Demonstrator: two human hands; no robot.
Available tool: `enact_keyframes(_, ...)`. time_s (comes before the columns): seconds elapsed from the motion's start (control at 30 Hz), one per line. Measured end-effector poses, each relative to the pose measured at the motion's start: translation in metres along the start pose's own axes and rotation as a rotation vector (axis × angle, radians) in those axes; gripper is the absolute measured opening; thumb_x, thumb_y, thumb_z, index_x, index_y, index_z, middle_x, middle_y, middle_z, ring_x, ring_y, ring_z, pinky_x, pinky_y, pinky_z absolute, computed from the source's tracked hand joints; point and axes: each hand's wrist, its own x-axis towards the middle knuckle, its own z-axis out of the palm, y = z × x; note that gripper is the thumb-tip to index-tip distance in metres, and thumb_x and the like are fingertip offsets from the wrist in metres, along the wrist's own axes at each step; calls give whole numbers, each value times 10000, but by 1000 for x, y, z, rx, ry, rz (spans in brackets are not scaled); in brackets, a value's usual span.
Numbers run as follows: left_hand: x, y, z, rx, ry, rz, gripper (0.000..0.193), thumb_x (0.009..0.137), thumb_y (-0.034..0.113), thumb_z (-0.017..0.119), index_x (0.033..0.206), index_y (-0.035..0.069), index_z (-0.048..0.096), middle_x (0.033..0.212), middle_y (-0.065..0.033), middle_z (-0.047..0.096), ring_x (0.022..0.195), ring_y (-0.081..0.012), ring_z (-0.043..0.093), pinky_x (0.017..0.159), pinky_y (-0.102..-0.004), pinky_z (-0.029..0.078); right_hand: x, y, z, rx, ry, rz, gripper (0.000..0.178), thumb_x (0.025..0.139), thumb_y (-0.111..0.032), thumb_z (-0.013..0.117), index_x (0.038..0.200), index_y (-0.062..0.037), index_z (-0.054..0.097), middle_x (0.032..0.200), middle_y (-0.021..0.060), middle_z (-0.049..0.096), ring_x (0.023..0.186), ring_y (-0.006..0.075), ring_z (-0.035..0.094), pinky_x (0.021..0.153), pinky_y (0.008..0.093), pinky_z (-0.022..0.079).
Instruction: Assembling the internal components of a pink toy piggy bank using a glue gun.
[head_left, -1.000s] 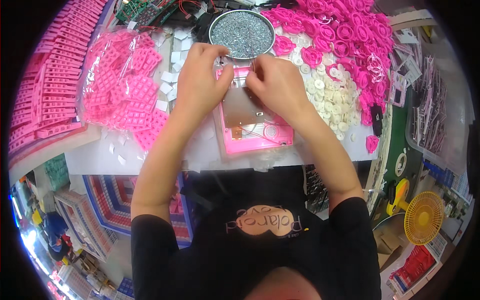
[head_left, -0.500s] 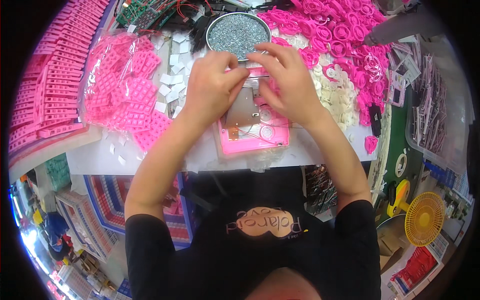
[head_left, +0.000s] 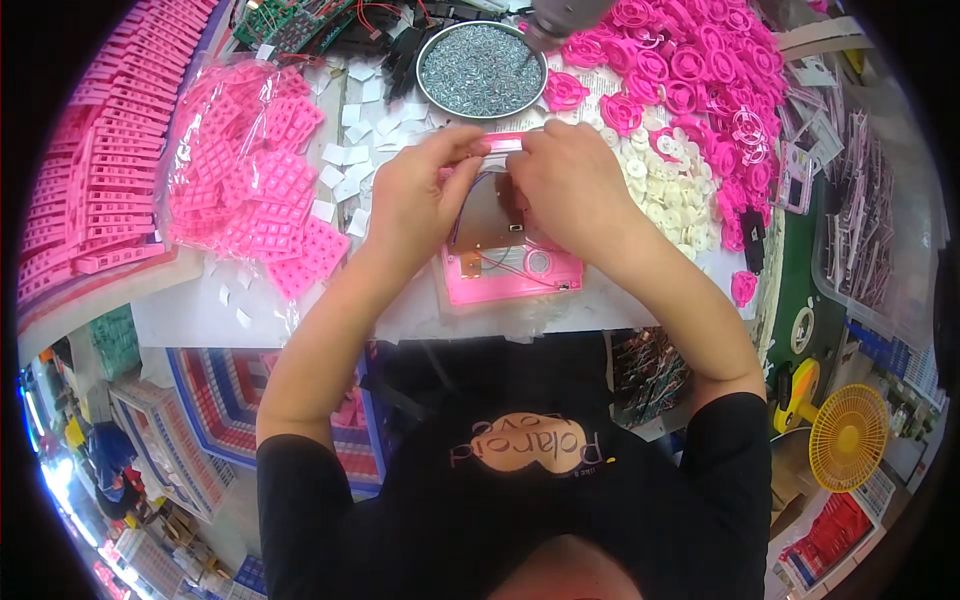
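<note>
A pink plastic casing (head_left: 515,291) lies on the white table in front of me. Inside it sit a brownish board (head_left: 485,225), thin wires and a round white part. Along its far edge runs a pink strip (head_left: 505,142) with a pale band. My left hand (head_left: 420,190) pinches the left end of that strip between thumb and fingers. Curled over the strip's right end is my right hand (head_left: 575,180), its fingertips pressed against the edge and partly hidden.
Beyond the casing stands a round metal dish (head_left: 482,70) of small screws. A dark grey tool (head_left: 565,18) hangs over its right rim. Bagged pink keypads (head_left: 240,170) lie left, white discs (head_left: 675,190) and pink rings (head_left: 700,75) right. A yellow fan (head_left: 848,437) stands lower right.
My right hand has turned and closed down onto the casing's far edge. The dark grey tool has swung from the upper right to above the screw dish.
</note>
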Motion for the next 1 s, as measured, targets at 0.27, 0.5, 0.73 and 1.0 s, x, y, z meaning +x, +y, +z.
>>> enact_keyframes(0.27,16,7,1,120,-29,301,120,882,45,694,996,26,726,867,-118,691,789,-278,672,733,-351,540,-37,-9,6,256,84,104,51,784,-118,703,803,-74,687,781,76,632,800,290,632,711,417,521)
enact_keyframes(0.5,31,5,5,202,-252,333,62,833,82,708,871,34,691,835,-98,669,775,-305,656,696,-398,504,-48,-20,18,335,280,162,102,793,-99,728,823,-71,635,773,76,609,778,287,605,681,401,516)
enact_keyframes(0.73,34,13,10,380,-321,335,32,801,78,699,819,55,688,851,-77,632,900,-295,633,801,-437,446,-51,-16,21,364,257,157,104,782,-103,733,824,-67,646,788,73,604,786,281,594,674,397,505)
enact_keyframes(1.0,71,28,15,614,-667,125,77,756,109,725,794,44,710,814,-155,692,814,-358,685,713,-455,535,-41,-16,1,189,130,149,78,772,-53,712,807,-40,643,838,103,588,849,304,563,722,403,491)
